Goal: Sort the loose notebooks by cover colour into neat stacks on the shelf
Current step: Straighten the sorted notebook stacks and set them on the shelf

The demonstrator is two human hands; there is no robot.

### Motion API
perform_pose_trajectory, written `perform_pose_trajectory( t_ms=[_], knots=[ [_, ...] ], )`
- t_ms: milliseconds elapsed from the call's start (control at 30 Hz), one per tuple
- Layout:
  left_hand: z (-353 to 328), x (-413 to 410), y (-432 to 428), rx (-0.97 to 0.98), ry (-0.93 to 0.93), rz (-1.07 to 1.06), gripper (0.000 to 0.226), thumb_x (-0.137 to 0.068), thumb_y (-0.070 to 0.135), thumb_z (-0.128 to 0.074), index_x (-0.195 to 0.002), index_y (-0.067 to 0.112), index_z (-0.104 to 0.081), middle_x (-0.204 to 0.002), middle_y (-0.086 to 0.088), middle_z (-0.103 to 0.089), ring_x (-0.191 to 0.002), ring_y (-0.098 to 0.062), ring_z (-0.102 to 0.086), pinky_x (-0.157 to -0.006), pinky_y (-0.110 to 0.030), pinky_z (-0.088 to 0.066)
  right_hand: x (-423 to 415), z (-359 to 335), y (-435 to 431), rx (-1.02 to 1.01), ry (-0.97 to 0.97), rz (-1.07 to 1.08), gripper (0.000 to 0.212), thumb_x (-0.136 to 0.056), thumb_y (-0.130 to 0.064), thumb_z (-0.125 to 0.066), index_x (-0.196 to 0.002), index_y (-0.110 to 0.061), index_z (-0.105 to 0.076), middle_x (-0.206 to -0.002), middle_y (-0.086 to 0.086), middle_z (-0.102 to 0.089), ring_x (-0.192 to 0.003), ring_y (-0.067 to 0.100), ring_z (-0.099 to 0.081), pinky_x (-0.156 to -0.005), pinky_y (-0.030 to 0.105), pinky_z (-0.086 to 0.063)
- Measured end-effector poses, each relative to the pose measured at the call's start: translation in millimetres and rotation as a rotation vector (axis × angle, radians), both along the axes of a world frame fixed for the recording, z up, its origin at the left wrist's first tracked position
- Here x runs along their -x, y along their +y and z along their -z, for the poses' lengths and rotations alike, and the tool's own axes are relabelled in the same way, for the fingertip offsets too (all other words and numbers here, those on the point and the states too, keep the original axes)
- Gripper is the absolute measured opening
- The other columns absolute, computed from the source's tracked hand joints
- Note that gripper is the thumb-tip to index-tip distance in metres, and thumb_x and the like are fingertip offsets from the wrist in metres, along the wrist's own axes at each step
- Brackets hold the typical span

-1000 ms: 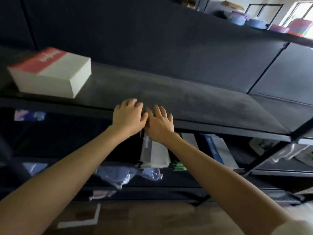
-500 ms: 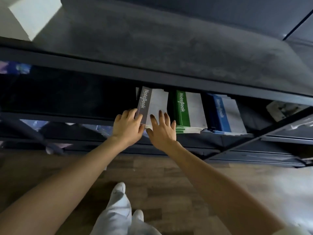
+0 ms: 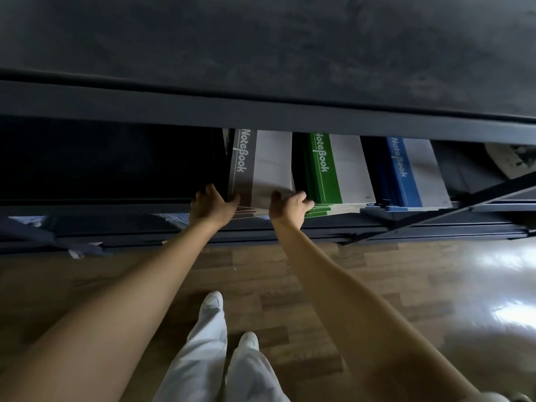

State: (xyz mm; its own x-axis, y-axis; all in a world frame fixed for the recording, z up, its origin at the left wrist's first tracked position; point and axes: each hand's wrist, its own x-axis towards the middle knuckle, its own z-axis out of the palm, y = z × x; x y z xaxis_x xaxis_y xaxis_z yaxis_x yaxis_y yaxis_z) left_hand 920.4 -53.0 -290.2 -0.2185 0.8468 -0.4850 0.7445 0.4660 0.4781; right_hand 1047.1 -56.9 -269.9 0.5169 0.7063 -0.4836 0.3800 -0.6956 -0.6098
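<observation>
Head | grey notebook stack (image 3: 262, 169) | left hand (image 3: 213, 205), right hand (image 3: 289, 206) grip its opposite sides

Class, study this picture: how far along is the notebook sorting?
Done: grey stack, green stack and blue stack sit side by side on the shelf. In hand: left hand and right hand grip the grey stack. Left: squaring fanned front edges.

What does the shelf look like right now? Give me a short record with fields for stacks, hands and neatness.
stacks: grey stack, green stack, blue stack, left to right on the shelf
left hand: grips grey stack's front left corner
right hand: grips grey stack's front right corner, beside green stack
neatness: front edges stepped and uneven in all three
</observation>
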Motion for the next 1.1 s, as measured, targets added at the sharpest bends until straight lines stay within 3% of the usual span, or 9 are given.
perform_pose_trajectory(
  t_ms=[133,233,267,500,667,800,867,967,1100],
  knots=[
    [7.1,-6.7,7.2,0.03,-0.303,-0.266,0.085,-0.085,0.043,-0.063,-0.147,0.008,-0.016,-0.149,-0.019,-0.025,-0.134,-0.038,-0.032,-0.105,-0.042,-0.033,10.3,7.0,1.5,-0.045,-0.007,0.049,0.048,-0.093,-0.024,-0.057,-0.127,0.004,-0.038,-0.14,0.018,-0.024,-0.112,0.039,-0.05,-0.093,0.038,-0.041],
    [15.2,-7.6,15.9,0.104,-0.478,-0.46,0.12,-0.056,0.072,-0.071,-0.146,0.012,-0.021,-0.146,-0.015,-0.035,-0.13,-0.035,-0.039,-0.105,-0.046,-0.038,13.2,13.7,-0.9,-0.056,-0.061,0.024,0.044,-0.092,-0.024,-0.058,-0.122,0.006,-0.043,-0.139,0.019,-0.026,-0.112,0.039,-0.049,-0.095,0.038,-0.039],
    [20.2,-5.6,18.6,0.141,-0.493,-0.471,0.12,-0.055,0.073,-0.071,-0.146,0.013,-0.022,-0.146,-0.013,-0.036,-0.13,-0.034,-0.04,-0.105,-0.046,-0.038,12.4,14.6,-1.3,-0.057,-0.075,0.012,0.043,-0.093,-0.024,-0.057,-0.121,0.006,-0.044,-0.138,0.019,-0.027,-0.112,0.039,-0.049,-0.096,0.039,-0.039],
    [15.2,5.3,39.1,0.233,-0.613,-0.447,0.075,-0.08,0.045,-0.068,-0.142,0.015,-0.037,-0.148,-0.011,-0.035,-0.134,-0.029,-0.034,-0.107,-0.039,-0.029,9.8,16.4,-5.5,-0.062,-0.117,-0.064,0.03,-0.096,-0.026,-0.051,-0.118,-0.005,-0.056,-0.132,0.011,-0.034,-0.103,0.035,-0.056,-0.092,0.037,-0.041],
    [3.1,13.6,38.0,0.276,-0.712,-0.439,0.063,-0.083,0.038,-0.066,-0.137,0.014,-0.044,-0.148,-0.011,-0.035,-0.134,-0.028,-0.034,-0.11,-0.039,-0.032,5.7,16.4,-10.1,-0.112,-0.101,-0.013,0.029,-0.099,-0.024,-0.043,-0.119,-0.006,-0.055,-0.132,0.01,-0.039,-0.106,0.033,-0.055,-0.09,0.036,-0.04],
    [0.0,7.9,29.5,0.2,-0.778,-0.451,0.048,-0.086,0.026,-0.066,-0.129,0.012,-0.052,-0.133,-0.008,-0.046,-0.107,-0.02,-0.043,-0.078,-0.027,-0.043,-3.1,19.4,-20.2,-0.195,-0.103,0.043,0.036,-0.099,-0.022,-0.043,-0.132,-0.006,-0.044,-0.135,0.01,-0.043,-0.116,0.029,-0.049,-0.088,0.033,-0.038],
    [0.5,12.4,23.6,0.168,-0.752,-0.47,0.049,-0.083,0.027,-0.069,-0.128,0.013,-0.053,-0.131,-0.007,-0.048,-0.11,-0.022,-0.044,-0.082,-0.028,-0.04,-5.5,23.1,-27.8,-0.262,-0.084,0.088,0.038,-0.098,-0.022,-0.045,-0.132,-0.006,-0.044,-0.134,0.01,-0.048,-0.117,0.026,-0.049,-0.087,0.027,-0.036],
    [-5.0,30.7,10.0,0.176,-0.725,-0.482,0.059,-0.076,0.031,-0.074,-0.127,0.011,-0.052,-0.132,-0.011,-0.05,-0.116,-0.03,-0.049,-0.098,-0.04,-0.045,-10.0,29.9,-32.2,-0.289,0.13,0.203,0.031,-0.096,-0.029,-0.05,-0.118,-0.007,-0.056,-0.115,0.008,-0.06,-0.104,0.024,-0.055,-0.09,0.026,-0.04],
    [-15.3,60.5,-17.1,0.237,-0.707,-0.473,0.041,-0.079,0.029,-0.072,-0.109,0.009,-0.052,-0.105,-0.011,-0.057,-0.084,-0.023,-0.057,-0.07,-0.029,-0.049,-7.5,27.2,-33.7,0.087,0.762,0.127,0.04,-0.092,-0.04,-0.054,-0.116,-0.009,-0.057,-0.092,0.002,-0.061,-0.075,0.018,-0.058,-0.065,0.03,-0.047]
  ],
)
